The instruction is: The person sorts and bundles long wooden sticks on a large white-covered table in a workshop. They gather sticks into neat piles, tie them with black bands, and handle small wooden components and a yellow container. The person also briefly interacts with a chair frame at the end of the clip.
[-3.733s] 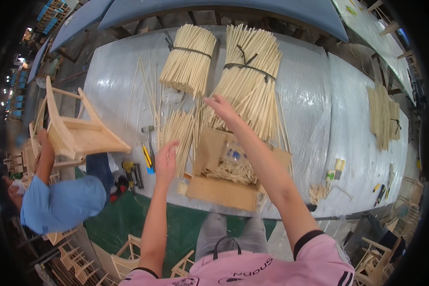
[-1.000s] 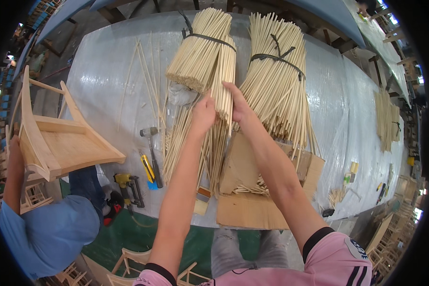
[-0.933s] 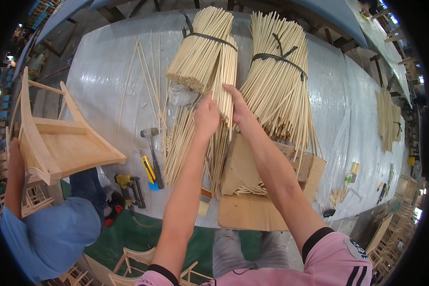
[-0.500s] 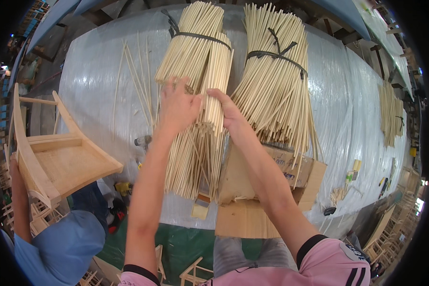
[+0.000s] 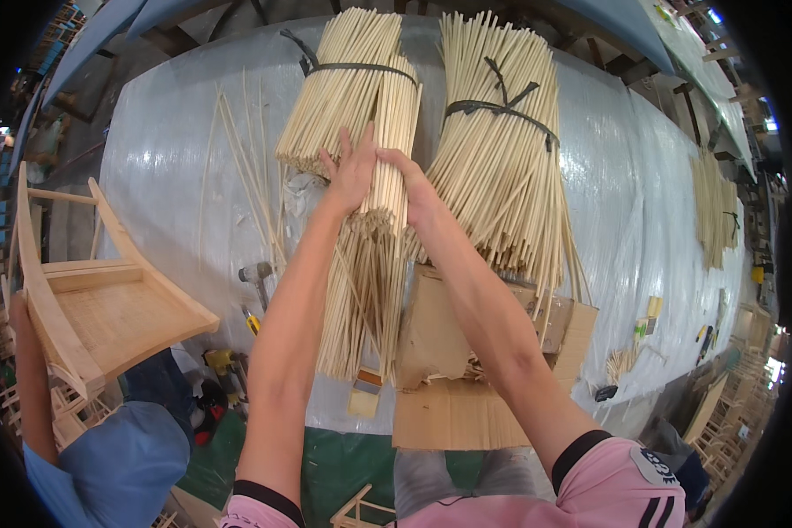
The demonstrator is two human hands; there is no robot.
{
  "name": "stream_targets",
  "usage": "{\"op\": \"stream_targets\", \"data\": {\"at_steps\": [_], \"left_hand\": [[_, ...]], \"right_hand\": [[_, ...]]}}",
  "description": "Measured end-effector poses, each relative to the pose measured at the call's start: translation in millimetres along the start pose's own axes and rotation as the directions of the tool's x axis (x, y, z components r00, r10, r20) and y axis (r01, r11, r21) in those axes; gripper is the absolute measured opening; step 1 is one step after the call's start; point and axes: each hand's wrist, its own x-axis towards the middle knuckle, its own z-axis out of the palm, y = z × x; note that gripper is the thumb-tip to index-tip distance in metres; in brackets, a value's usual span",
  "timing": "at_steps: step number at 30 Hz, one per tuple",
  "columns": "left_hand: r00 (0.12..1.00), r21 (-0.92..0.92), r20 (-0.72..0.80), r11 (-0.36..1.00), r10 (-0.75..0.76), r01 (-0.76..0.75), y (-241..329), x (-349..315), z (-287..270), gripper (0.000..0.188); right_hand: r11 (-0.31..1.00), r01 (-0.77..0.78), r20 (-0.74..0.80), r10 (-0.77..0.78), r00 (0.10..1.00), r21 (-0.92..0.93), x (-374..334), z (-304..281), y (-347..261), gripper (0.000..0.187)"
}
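A slim bundle of thin wooden sticks (image 5: 382, 189) lies on the wrapped table, overlapping a wider strapped bundle of sticks (image 5: 339, 101) and loose sticks (image 5: 356, 308) below it. Against the slim bundle's left side rests my left hand (image 5: 354, 176), fingers stretched out and spread. My right hand (image 5: 414, 189) grips its right side, thumb over the top; the other fingers are mostly hidden. A black strap (image 5: 365, 67) crosses the upper part of the bundles. To the right sits another large strapped bundle of sticks (image 5: 502, 150).
An opened cardboard box (image 5: 449, 414) stands at the table's near edge. Left of my forearm lie a hammer (image 5: 255, 275) and a yellow cutter (image 5: 253, 321). A co-worker in blue (image 5: 123, 458) holds a wooden chair frame (image 5: 106, 299) at the left. Another stick bundle (image 5: 715, 211) lies far right.
My left hand has shifted right and up, its palm now flatter against the slim bundle. My right hand keeps its hold. The whole view has shifted slightly, and the hammer shows more fully.
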Motion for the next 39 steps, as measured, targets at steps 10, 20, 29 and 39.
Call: {"op": "stream_targets", "data": {"at_steps": [10, 20, 29, 39], "left_hand": [[0.965, -0.832, 0.173, 0.494, -0.197, 0.251, 72, -76, -4, 0.068], [0.888, -0.704, 0.239, 0.559, -0.393, 0.437, 98, -131, -39, 0.051], [0.963, -0.659, -0.049, 0.734, -0.264, 0.168, 201, -295, -18, 0.061], [0.985, -0.701, 0.017, 0.704, 0.173, -0.112, 533, -448, 224, 0.062]], "right_hand": [[0.995, 0.080, -0.043, -0.078, 0.996, 0.065, -41, -1, 38, 0.046], [0.999, 0.044, -0.167, -0.047, 0.985, -0.022, -95, 48, 88, 0.043], [0.933, 0.306, -0.059, -0.322, 0.945, -0.188, -261, 73, 148, 0.083], [0.665, 0.606, -0.140, -0.716, 0.684, -0.437, -687, -37, 60, 0.095]]}}
